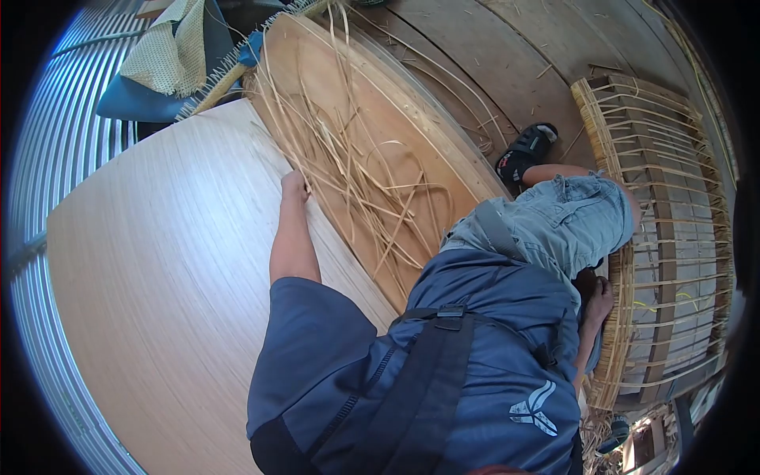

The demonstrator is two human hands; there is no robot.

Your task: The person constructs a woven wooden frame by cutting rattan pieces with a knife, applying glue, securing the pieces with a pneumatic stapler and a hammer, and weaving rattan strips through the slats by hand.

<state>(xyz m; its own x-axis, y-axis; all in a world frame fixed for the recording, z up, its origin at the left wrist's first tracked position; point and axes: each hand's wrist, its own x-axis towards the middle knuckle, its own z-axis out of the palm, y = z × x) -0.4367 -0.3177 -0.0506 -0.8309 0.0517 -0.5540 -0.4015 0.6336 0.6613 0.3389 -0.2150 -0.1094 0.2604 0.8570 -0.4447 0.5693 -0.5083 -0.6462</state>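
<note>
Head view: left hand [295, 187] is clenching, apparently on rattan strands [366, 184] tangling across the brown panel [396, 127] toward its left edge; right hand [602, 299] is curling at the wrapped frame's [663, 245] near edge, grip unclear; tugging risks snagging crossed strands.

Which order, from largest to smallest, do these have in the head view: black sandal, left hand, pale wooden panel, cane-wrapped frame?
1. Pale wooden panel
2. Cane-wrapped frame
3. Black sandal
4. Left hand
</note>
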